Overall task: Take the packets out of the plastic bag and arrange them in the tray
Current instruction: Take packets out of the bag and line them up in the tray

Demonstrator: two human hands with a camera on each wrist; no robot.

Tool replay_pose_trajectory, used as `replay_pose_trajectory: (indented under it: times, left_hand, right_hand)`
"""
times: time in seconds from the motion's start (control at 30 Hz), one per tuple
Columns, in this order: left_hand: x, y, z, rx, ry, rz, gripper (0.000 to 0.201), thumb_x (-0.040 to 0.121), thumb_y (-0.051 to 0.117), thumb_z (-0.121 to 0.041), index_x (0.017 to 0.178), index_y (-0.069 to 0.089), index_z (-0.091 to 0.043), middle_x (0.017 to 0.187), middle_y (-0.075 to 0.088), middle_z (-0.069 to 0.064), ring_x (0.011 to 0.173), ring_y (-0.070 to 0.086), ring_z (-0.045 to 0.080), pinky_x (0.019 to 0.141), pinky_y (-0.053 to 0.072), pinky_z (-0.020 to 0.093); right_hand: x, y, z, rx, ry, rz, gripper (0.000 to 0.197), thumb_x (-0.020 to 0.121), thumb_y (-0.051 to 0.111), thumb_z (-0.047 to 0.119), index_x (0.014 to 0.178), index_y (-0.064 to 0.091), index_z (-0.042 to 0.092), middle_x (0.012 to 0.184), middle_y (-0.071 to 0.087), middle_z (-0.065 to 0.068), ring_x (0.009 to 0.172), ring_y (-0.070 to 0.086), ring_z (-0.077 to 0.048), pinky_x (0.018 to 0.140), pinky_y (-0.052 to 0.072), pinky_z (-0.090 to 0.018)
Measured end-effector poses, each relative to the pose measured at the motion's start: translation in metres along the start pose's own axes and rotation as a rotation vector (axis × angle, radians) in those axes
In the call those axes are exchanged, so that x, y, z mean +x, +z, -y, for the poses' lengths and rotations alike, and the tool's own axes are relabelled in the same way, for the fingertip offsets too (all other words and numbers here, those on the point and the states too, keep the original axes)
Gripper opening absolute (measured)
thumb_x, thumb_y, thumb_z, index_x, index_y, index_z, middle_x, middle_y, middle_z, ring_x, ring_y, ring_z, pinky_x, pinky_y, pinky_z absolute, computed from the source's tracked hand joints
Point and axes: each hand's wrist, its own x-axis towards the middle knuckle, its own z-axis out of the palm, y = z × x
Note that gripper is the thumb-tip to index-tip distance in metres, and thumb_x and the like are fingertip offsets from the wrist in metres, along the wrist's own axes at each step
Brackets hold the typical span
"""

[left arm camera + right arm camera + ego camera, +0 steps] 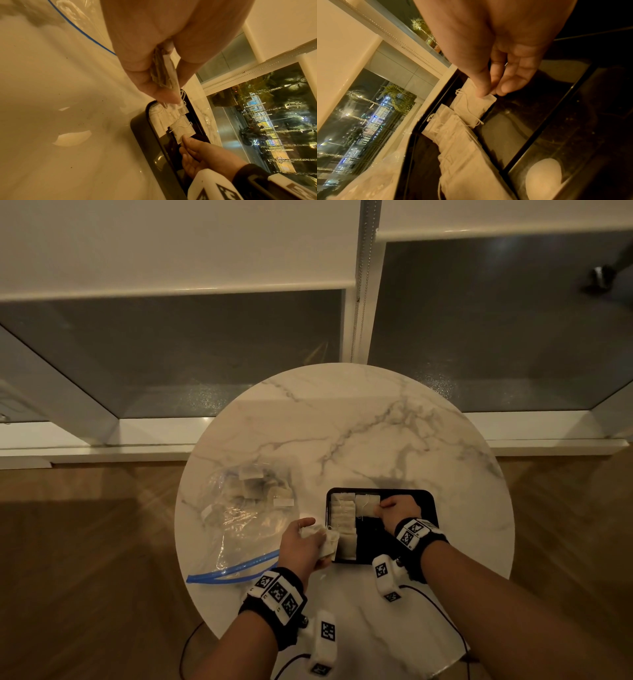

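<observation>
R hand point(399, 510) over black tray point(430, 510), thumb + fingertips pinching a single packet point(367, 505) at tray's far end, beside the row of packets point(342, 522) along its L side. L hand point(301, 546) grips a small bunch of packets point(329, 542) just by tray's L edge. Clear plastic bag point(246, 515) w/ more packets lies on marble table point(376, 433), L of tray.

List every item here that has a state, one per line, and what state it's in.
plastic bag: open, lying flat, packets remaining inside
tray: partly filled, one column along its left side
left hand: holds a bunch of packets
right hand: pinches a single packet, starting a second column
</observation>
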Motion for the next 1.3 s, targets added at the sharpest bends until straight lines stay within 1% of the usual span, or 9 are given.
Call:
replay_pose_trajectory:
  times: [0.2,0.33,0.43,0.53,0.63,0.7,0.93,1.07,1.3]
  left_hand:
    - [-0.008,-0.003,-0.004,-0.101,0.002,0.038,0.023,0.096,0.062,-0.007,0.116,0.056,-0.017,0.118,0.061,0.016,0.102,0.066,0.030,0.059,0.058,0.031]
    - [-0.016,-0.006,-0.010,-0.256,-0.014,0.143,0.014,0.099,0.058,-0.008,0.113,0.060,-0.006,0.107,0.068,0.019,0.088,0.068,0.025,0.058,0.058,0.027]
    - [-0.020,-0.005,-0.014,-0.324,-0.004,0.205,0.017,0.100,0.057,-0.009,0.116,0.063,-0.005,0.103,0.071,0.015,0.084,0.070,0.019,0.064,0.059,0.027]
    - [-0.021,-0.004,-0.019,-0.380,0.012,0.229,0.019,0.100,0.056,-0.009,0.118,0.062,-0.004,0.108,0.071,0.016,0.088,0.071,0.018,0.068,0.059,0.028]
    - [-0.023,-0.004,-0.024,-0.408,0.041,0.251,0.017,0.100,0.055,-0.008,0.116,0.062,-0.005,0.105,0.073,0.013,0.087,0.072,0.016,0.070,0.059,0.029]
    - [-0.024,-0.004,-0.026,-0.426,0.058,0.263,0.017,0.101,0.054,-0.007,0.117,0.061,-0.006,0.099,0.075,0.011,0.084,0.073,0.016,0.068,0.059,0.028]
    - [-0.029,-0.006,-0.030,-0.430,0.053,0.276,0.017,0.100,0.057,-0.007,0.116,0.062,-0.005,0.106,0.075,0.016,0.089,0.075,0.022,0.068,0.061,0.032]
    - [-0.028,-0.007,-0.029,-0.400,0.057,0.254,0.015,0.099,0.058,-0.007,0.113,0.062,-0.006,0.102,0.075,0.014,0.087,0.075,0.019,0.068,0.061,0.033]
    - [-0.027,-0.008,-0.026,-0.330,0.080,0.249,0.017,0.099,0.059,-0.007,0.116,0.062,-0.008,0.106,0.074,0.014,0.091,0.073,0.021,0.068,0.061,0.032]
  right_hand:
    - [-0.007,-0.009,0.004,-0.034,-0.020,-0.007,0.019,0.083,0.072,0.017,0.101,0.076,0.018,0.101,0.073,-0.006,0.091,0.069,-0.026,0.087,0.056,-0.032]
    - [-0.012,-0.018,0.007,0.081,0.016,-0.026,0.021,0.080,0.074,0.022,0.100,0.074,0.019,0.092,0.073,-0.005,0.083,0.069,-0.025,0.083,0.059,-0.039]
    - [-0.030,-0.026,0.018,0.247,-0.014,-0.010,0.008,0.084,0.071,0.023,0.092,0.072,0.020,0.084,0.071,-0.004,0.077,0.068,-0.021,0.073,0.061,-0.038]
    - [-0.071,-0.037,0.038,0.433,-0.075,0.217,0.013,0.093,0.064,0.022,0.089,0.069,0.011,0.080,0.066,-0.007,0.074,0.062,-0.018,0.064,0.055,-0.028]
    - [-0.105,-0.044,0.048,0.446,-0.153,0.455,0.030,0.094,0.063,0.032,0.094,0.070,0.003,0.078,0.066,-0.007,0.072,0.062,-0.015,0.062,0.052,-0.025]
    - [-0.118,-0.044,0.050,0.441,-0.186,0.542,0.027,0.092,0.067,0.027,0.099,0.071,0.002,0.079,0.068,-0.007,0.072,0.063,-0.014,0.061,0.053,-0.024]
    - [-0.128,-0.039,0.047,0.435,-0.259,0.431,0.002,0.088,0.070,0.010,0.090,0.070,0.010,0.075,0.067,-0.009,0.067,0.064,-0.013,0.064,0.056,-0.028]
    - [-0.128,-0.040,0.046,0.468,-0.236,0.388,0.002,0.089,0.069,0.009,0.089,0.068,0.010,0.079,0.068,-0.008,0.070,0.065,-0.014,0.062,0.056,-0.027]
    - [-0.127,-0.039,0.043,0.524,-0.214,0.378,0.017,0.089,0.067,0.005,0.102,0.063,-0.005,0.091,0.070,-0.016,0.076,0.067,-0.015,0.059,0.055,-0.023]
